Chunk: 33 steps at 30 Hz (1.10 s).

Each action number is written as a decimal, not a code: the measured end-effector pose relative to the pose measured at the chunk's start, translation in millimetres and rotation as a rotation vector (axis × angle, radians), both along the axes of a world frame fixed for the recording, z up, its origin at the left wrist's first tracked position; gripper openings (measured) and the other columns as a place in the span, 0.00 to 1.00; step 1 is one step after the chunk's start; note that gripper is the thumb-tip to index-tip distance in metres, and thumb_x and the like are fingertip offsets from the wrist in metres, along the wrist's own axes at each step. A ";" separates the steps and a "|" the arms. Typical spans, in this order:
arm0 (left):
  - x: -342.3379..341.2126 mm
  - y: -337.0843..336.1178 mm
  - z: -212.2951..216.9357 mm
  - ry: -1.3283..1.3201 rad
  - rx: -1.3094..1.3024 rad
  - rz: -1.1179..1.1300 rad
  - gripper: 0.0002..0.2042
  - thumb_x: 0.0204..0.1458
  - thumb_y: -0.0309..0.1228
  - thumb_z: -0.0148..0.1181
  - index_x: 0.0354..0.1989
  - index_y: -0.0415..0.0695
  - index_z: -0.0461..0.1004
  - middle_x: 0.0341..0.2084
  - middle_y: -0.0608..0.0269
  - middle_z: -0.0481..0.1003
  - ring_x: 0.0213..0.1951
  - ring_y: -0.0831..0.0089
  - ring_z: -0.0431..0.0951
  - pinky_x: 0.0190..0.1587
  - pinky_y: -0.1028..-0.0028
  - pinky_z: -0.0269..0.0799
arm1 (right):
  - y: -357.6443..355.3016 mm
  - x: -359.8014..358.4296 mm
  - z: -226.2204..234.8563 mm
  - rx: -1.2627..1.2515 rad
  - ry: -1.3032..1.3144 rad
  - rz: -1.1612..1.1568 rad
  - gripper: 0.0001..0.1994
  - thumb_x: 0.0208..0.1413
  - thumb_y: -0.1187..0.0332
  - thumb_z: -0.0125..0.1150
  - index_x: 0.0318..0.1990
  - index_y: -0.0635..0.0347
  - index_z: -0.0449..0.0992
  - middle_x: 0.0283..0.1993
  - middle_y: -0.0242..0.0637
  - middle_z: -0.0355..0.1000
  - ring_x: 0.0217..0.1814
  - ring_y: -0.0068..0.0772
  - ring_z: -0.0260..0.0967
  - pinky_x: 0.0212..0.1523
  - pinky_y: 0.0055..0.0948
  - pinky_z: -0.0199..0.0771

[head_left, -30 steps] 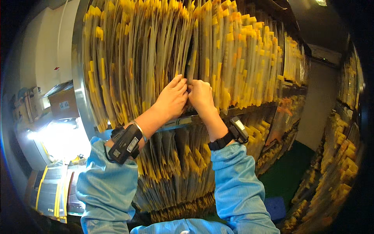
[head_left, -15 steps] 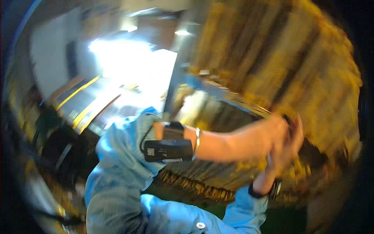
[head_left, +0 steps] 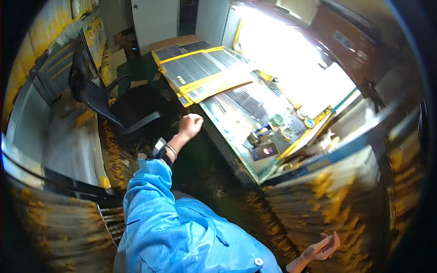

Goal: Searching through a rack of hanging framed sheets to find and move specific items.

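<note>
Holding the left hand (head_left: 190,125) curled into a fist toward ten o'clock, near yellow-edged sheets (head_left: 200,63) on the table (head_left: 239,143) toward twelve, and the right hand (head_left: 322,248) loosely cupped, half unfolded, toward half past four, near blurred files (head_left: 337,193).

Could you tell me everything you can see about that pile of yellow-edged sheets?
The pile of yellow-edged sheets holds several large, thin sheets, unevenly overlapped. They look like plastic film: dark grey with rows of fine parallel lines, bright yellow strips along some edges, and a small yellow mark near one corner. The pile lies flat at one end of the glass-topped table, with a brown, board-like piece showing at its far edge. Neither of the hands touches it; the left hand is nearer.
</note>
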State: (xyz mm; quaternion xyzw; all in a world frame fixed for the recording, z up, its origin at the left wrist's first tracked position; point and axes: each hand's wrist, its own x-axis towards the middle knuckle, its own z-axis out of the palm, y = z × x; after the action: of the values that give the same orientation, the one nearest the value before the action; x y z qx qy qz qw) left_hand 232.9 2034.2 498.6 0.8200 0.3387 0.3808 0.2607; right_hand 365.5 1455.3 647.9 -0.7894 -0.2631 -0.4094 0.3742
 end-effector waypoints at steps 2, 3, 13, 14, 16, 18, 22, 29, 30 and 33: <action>-15.7 70.8 -27.3 0.080 -0.038 0.150 0.07 0.47 0.34 0.58 0.27 0.45 0.79 0.24 0.52 0.77 0.28 0.53 0.78 0.32 0.62 0.74 | 35.0 -9.4 -2.0 -0.009 0.034 -0.005 0.12 0.66 0.71 0.41 0.49 0.65 0.69 0.44 0.40 0.63 0.30 0.25 0.61 0.30 0.25 0.68; -18.4 103.2 -33.7 0.072 -0.071 0.194 0.06 0.46 0.33 0.59 0.28 0.45 0.78 0.25 0.54 0.77 0.30 0.54 0.78 0.34 0.62 0.74 | 58.3 -11.9 -7.6 -0.002 0.060 -0.004 0.11 0.66 0.72 0.41 0.49 0.65 0.69 0.44 0.40 0.63 0.29 0.25 0.61 0.30 0.24 0.68; 9.9 279.9 -76.4 0.175 0.251 0.069 0.18 0.43 0.37 0.65 0.40 0.39 0.77 0.43 0.52 0.75 0.48 0.57 0.73 0.53 0.63 0.67 | 326.4 -55.3 -33.1 -0.270 0.298 0.328 0.11 0.53 0.88 0.50 0.42 0.70 0.72 0.43 0.48 0.68 0.32 0.27 0.69 0.25 0.19 0.75; 9.0 284.4 -76.8 0.215 0.304 0.014 0.19 0.43 0.38 0.65 0.41 0.40 0.77 0.43 0.52 0.76 0.49 0.58 0.73 0.53 0.62 0.66 | 339.2 -57.2 -32.5 -0.280 0.310 0.320 0.11 0.53 0.88 0.50 0.42 0.70 0.72 0.43 0.48 0.68 0.32 0.27 0.69 0.25 0.19 0.75; 8.6 292.5 -74.3 0.199 0.350 -0.037 0.17 0.42 0.37 0.64 0.40 0.41 0.77 0.42 0.54 0.76 0.45 0.59 0.74 0.50 0.63 0.68 | 360.6 -61.6 -34.5 -0.229 0.399 0.271 0.10 0.53 0.87 0.51 0.41 0.69 0.72 0.43 0.47 0.68 0.32 0.27 0.69 0.27 0.19 0.76; 2.7 299.6 -77.7 0.223 0.468 -0.150 0.13 0.42 0.33 0.63 0.36 0.41 0.77 0.38 0.56 0.77 0.40 0.61 0.76 0.44 0.64 0.71 | 385.5 -65.6 -36.4 -0.208 0.430 0.258 0.10 0.52 0.87 0.52 0.41 0.70 0.73 0.43 0.47 0.68 0.31 0.27 0.69 0.27 0.19 0.77; 10.2 311.1 -71.5 0.292 0.548 -0.240 0.08 0.45 0.29 0.59 0.33 0.43 0.77 0.30 0.58 0.77 0.32 0.63 0.77 0.35 0.67 0.74 | 436.0 -72.3 -38.8 -0.291 0.494 0.383 0.10 0.50 0.87 0.53 0.38 0.68 0.75 0.39 0.45 0.71 0.31 0.27 0.71 0.29 0.22 0.78; 21.9 342.8 7.9 -0.101 0.290 -0.159 0.05 0.49 0.28 0.60 0.31 0.41 0.79 0.23 0.56 0.78 0.26 0.66 0.79 0.27 0.70 0.72 | 542.4 -77.8 -58.2 -0.293 0.824 0.685 0.09 0.51 0.83 0.55 0.40 0.64 0.76 0.35 0.43 0.73 0.31 0.31 0.74 0.29 0.24 0.76; 20.1 353.2 23.5 -0.198 0.239 -0.121 0.06 0.50 0.29 0.62 0.31 0.39 0.79 0.22 0.56 0.78 0.23 0.71 0.78 0.25 0.72 0.70 | 554.2 -78.0 -62.7 -0.320 0.836 0.731 0.09 0.51 0.83 0.56 0.40 0.63 0.76 0.35 0.42 0.73 0.31 0.32 0.74 0.29 0.25 0.76; 7.5 373.5 68.0 -0.136 0.027 -0.054 0.10 0.51 0.34 0.64 0.31 0.37 0.80 0.13 0.61 0.73 0.17 0.84 0.65 0.20 0.77 0.61 | 579.6 -83.9 -72.2 -0.325 0.861 0.836 0.08 0.51 0.81 0.57 0.39 0.63 0.76 0.34 0.41 0.73 0.30 0.36 0.74 0.29 0.26 0.75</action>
State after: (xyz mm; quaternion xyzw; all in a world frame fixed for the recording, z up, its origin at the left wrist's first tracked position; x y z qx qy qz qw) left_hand 240.5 2407.7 566.5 0.8045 0.2925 0.4331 0.2821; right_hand 281.6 2034.9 575.8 -0.7608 -0.4346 0.1720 0.4503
